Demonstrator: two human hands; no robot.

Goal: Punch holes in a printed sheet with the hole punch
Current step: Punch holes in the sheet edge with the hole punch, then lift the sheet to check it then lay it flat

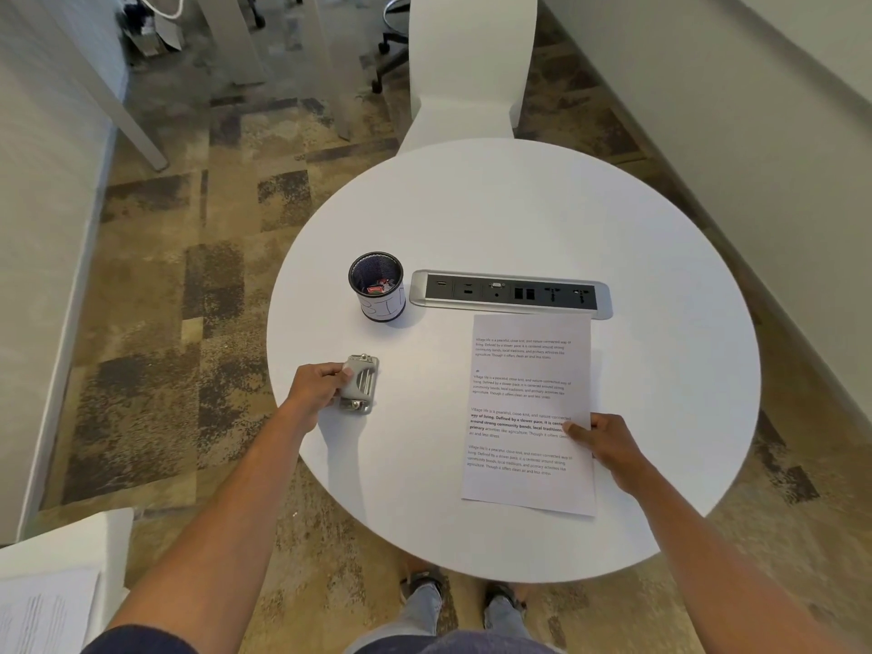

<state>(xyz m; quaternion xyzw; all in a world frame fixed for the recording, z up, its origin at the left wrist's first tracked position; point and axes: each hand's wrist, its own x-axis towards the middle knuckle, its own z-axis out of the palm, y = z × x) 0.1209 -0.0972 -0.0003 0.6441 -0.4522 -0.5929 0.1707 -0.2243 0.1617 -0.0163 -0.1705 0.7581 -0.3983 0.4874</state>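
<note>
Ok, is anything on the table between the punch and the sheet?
Nothing visible. The table is bare between the hole punch in the left hand and the printed sheet. The black cup stands farther back.

A round white table (519,219) fills the middle. A black mesh cup (376,286) stands on it, small red bits inside, a white label around its lower half. Just beside the cup, to the right, a silver socket strip (510,294) sits sunk into the tabletop. Beyond the far edge stands a white chair (469,63). Patchy brown carpet (188,276) lies underneath.
</note>
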